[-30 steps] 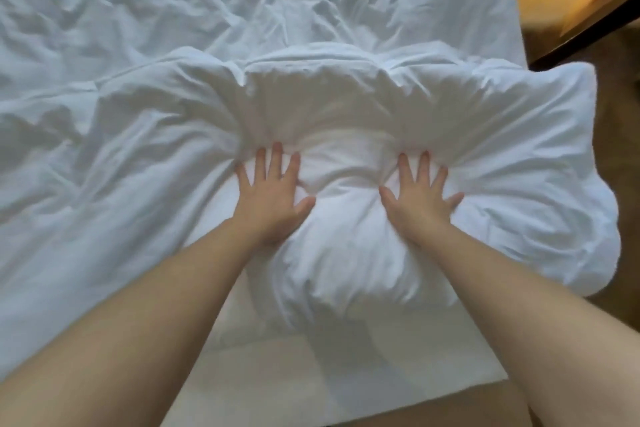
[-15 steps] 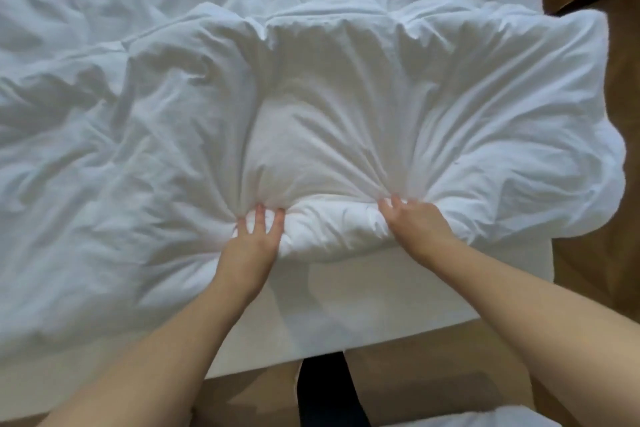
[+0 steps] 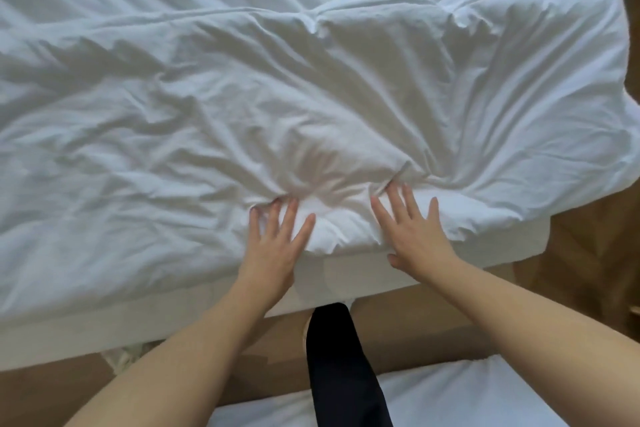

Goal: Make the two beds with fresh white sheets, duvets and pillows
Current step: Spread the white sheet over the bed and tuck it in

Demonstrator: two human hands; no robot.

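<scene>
In the head view the duvet [image 3: 311, 97] ran out of the picture at the left, and its right corner hung over the right edge of the bed [image 3: 104, 322]. The top cut off the far end of the bed. Only a part of a second bed [image 3: 502, 392] showed at the bottom, beside a dark leg [image 3: 339, 357].

The left hand [image 3: 277, 246] and right hand [image 3: 412, 232] lay flat on the duvet hem at the near edge, fingers straight and spread, holding nothing. The left fingertips sank a little into folds.

Half a second before, the right fingers were curled into the hem, which lay farther from this edge.
</scene>
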